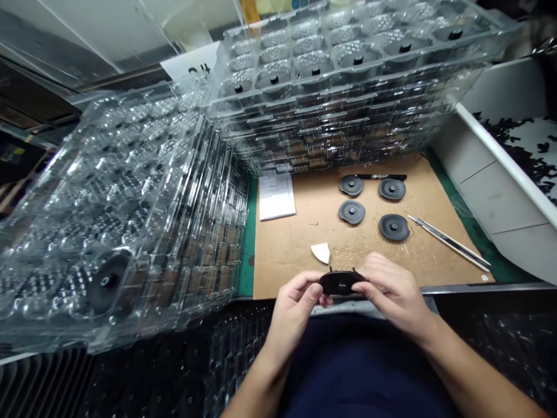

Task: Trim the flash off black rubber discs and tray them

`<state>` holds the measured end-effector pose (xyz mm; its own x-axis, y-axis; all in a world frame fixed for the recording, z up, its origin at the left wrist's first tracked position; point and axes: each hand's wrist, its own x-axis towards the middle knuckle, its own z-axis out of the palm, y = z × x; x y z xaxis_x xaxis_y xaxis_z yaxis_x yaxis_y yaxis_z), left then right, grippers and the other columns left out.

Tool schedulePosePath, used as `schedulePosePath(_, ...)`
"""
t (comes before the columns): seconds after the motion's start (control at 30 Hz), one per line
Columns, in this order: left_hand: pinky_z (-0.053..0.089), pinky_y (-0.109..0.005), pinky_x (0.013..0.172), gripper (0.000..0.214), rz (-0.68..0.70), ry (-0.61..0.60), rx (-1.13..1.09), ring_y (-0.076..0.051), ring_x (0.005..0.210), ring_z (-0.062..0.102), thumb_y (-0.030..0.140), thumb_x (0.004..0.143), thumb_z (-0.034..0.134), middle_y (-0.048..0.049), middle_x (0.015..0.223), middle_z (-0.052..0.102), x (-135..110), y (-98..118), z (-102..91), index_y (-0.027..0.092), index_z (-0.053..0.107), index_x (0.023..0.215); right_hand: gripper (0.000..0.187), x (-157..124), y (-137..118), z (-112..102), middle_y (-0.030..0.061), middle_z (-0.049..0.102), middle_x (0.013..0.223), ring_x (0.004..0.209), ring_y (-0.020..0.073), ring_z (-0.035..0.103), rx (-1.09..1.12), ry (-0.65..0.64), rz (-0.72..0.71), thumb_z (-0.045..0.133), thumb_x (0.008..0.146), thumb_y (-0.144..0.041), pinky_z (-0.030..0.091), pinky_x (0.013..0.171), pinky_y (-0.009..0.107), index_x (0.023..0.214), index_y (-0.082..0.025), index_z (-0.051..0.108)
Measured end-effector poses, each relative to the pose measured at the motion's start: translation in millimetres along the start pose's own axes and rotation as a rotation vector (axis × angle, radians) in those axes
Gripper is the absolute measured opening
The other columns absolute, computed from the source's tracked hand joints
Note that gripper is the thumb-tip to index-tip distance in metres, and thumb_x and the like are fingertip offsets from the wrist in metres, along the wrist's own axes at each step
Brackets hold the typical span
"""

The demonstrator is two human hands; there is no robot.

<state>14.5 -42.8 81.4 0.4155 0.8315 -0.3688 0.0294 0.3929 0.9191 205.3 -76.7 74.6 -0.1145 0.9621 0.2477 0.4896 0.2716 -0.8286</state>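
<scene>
Between my two hands, close to the table's front edge, is a black disc-shaped plastic part (342,283), tilted, with two small prongs on its far rim. My left hand (300,296) pinches its left end between thumb and fingers. On the right end, my right hand (389,287) grips it the same way. Beyond them, several similar dark discs, one of them a grey disc (394,227), lie on the cardboard sheet (300,244). A small white wedge-shaped piece (321,252) rests just past my left hand.
Stacked clear plastic trays rise at the left (174,220) and the back (339,110). A white bin (500,157) with small black parts stands at right. On the cardboard are a printed paper slip (277,196), a black pen-like tool (380,176) and a slim white-edged cutter-like tool (450,242).
</scene>
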Motion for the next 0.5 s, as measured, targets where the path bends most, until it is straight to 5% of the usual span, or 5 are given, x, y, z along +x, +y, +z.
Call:
schedulePosePath(0.1, 0.042, -0.025, 0.054, 0.032, -0.006, 0.071, -0.015, -0.014, 0.052, 0.053, 0.046, 0.08, 0.06, -0.0024, 0.054, 0.059, 6, -3, -4.3, 0.015, 0.066, 0.072, 0.038, 4, -2, 4, 0.0024, 0.053, 0.06, 0.059, 0.0149, 0.049, 0.062, 0.014, 0.036, 0.039, 0.096, -0.037, 0.039, 0.058, 0.029, 0.07, -0.019, 0.061)
schedulePosePath(0.23, 0.034, -0.023, 0.049, 0.021, 0.112, 0.235, 0.072, -0.011, 0.051, 0.044, 0.038, 0.076, 0.067, -0.0001, 0.057, 0.058, 23, 16, -17.8, 0.018, 0.071, 0.074, 0.032, 7, 13, 10, 0.0023, 0.064, 0.073, 0.069, 0.0143, 0.058, 0.133, -0.007, 0.123, 0.039, 0.096, -0.037, 0.043, 0.065, 0.026, 0.091, -0.021, 0.065)
schedulePosePath(0.37, 0.044, -0.027, 0.072, 0.015, 0.305, 0.435, 0.337, -0.018, 0.079, 0.056, 0.034, 0.077, 0.067, -0.0023, 0.087, 0.067, 47, 55, -32.7, 0.023, 0.073, 0.086, 0.028, 6, 51, 15, 0.0015, 0.067, 0.075, 0.07, 0.0134, 0.063, 0.091, 0.031, 0.274, 0.042, 0.095, -0.031, 0.047, 0.065, 0.022, 0.086, -0.021, 0.067)
schedulePosePath(0.5, 0.045, -0.032, 0.086, 0.019, 0.533, 0.523, 0.455, -0.019, 0.089, 0.059, 0.031, 0.08, 0.064, -0.0006, 0.093, 0.068, 81, 97, -30.3, 0.025, 0.07, 0.098, 0.027, 0, 85, 26, 0.0029, 0.069, 0.075, 0.071, 0.0162, 0.065, 0.021, 0.09, 0.271, 0.044, 0.093, -0.028, 0.048, 0.064, 0.023, 0.08, -0.02, 0.066)
